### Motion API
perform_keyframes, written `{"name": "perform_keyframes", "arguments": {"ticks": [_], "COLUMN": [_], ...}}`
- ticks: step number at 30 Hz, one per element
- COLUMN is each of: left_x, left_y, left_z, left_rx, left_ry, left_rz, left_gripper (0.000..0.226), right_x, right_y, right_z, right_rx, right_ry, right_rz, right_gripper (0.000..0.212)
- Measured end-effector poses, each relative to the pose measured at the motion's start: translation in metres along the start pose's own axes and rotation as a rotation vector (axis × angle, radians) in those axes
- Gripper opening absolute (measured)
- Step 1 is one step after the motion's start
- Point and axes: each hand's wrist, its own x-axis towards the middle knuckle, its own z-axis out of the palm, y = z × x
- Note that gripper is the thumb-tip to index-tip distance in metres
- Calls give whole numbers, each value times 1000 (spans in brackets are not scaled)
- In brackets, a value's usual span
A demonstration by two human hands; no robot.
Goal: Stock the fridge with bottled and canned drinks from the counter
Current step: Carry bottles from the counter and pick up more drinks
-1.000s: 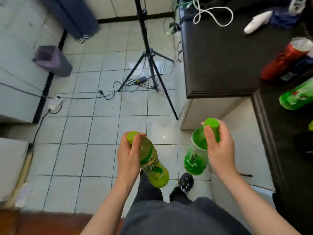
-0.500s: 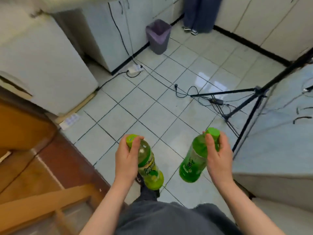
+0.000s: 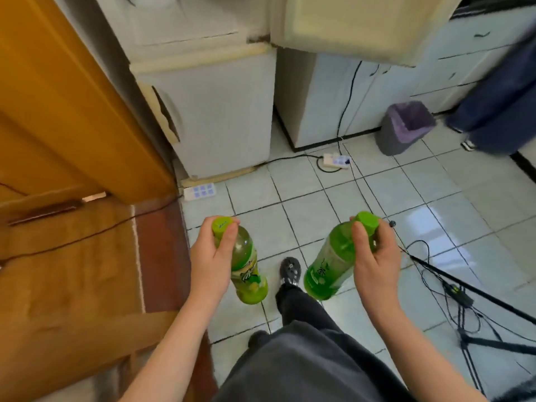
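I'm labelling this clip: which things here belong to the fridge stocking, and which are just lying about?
Job: yellow-green bottle in left hand; green bottle in right hand; fridge.
Lying about: purple bin; power strip; tripod.

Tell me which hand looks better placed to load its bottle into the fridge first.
Probably the left. The left hand grips its yellow-green bottle by the neck, directly in line with the white fridge. The right hand, holding the green bottle, sits further right, off the fridge's front.
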Motion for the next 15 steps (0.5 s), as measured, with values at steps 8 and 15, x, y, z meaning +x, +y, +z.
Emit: {"name": "perform_keyframes", "arguments": {"ticks": [8, 15], "left_x": [143, 297], "left_y": [-2, 50], "left_z": [1, 11], "left_rx": [11, 48], "left_ry": [215, 291], "left_rz": [-47, 56], "left_gripper": [52, 37], "right_x": [166, 315], "right_y": [-7, -67], "right_z": [112, 199], "right_rx": [-16, 22], "right_ry": [-280, -428], "right_rz": [-66, -231], "right_gripper": [7, 19]}}
